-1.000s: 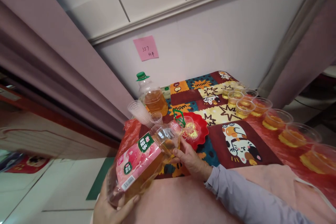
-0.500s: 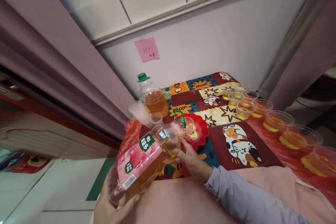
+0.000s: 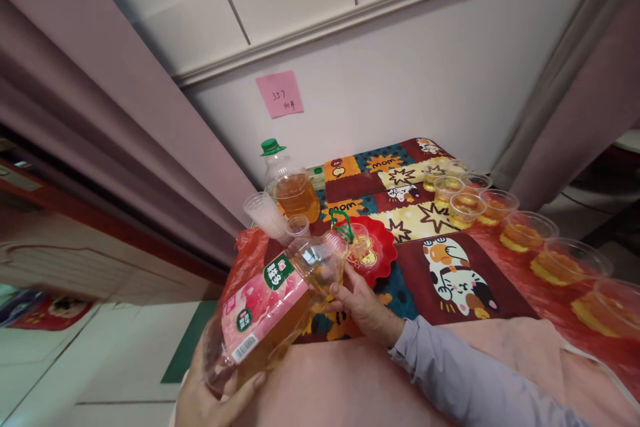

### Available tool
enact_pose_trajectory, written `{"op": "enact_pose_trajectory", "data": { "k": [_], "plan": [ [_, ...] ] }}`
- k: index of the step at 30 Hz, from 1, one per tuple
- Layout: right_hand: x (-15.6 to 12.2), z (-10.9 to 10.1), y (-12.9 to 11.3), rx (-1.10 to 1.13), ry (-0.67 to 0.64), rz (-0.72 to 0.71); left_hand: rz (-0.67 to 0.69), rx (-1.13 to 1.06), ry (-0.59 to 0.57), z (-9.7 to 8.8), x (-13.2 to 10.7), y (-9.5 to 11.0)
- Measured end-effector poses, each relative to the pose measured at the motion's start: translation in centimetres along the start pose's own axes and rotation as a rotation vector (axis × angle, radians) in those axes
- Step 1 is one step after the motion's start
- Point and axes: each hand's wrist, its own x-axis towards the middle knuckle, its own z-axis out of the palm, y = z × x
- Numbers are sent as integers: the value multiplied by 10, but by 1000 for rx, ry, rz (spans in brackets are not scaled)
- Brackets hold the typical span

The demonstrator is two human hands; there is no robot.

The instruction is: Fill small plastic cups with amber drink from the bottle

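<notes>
Both left hand (image 3: 206, 408) and right hand (image 3: 367, 308) curl their grip around a tilted bottle (image 3: 270, 310).

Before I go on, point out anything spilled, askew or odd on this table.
No spill or damage stands out. The stack of clear cups near the green-capped jug looks slanted, though the camera angle may exaggerate it. The red plastic cover is rumpled at its left edge.

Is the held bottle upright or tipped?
Tipped: the bottle slants, with the left hand at its base, the right hand near its neck, and its neck toward the red dish.
</notes>
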Motion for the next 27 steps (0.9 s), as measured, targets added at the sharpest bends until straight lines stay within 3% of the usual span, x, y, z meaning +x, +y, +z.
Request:
{"op": "enact_pose_trajectory", "data": {
  "k": [12,27],
  "plan": [
    [1,-2,1,36,-13,5,-36,1,-21,2,-3,9],
    [0,-2,-2,10,-12,12,-30,52,-30,-1,-3,-2]
  ]
}}
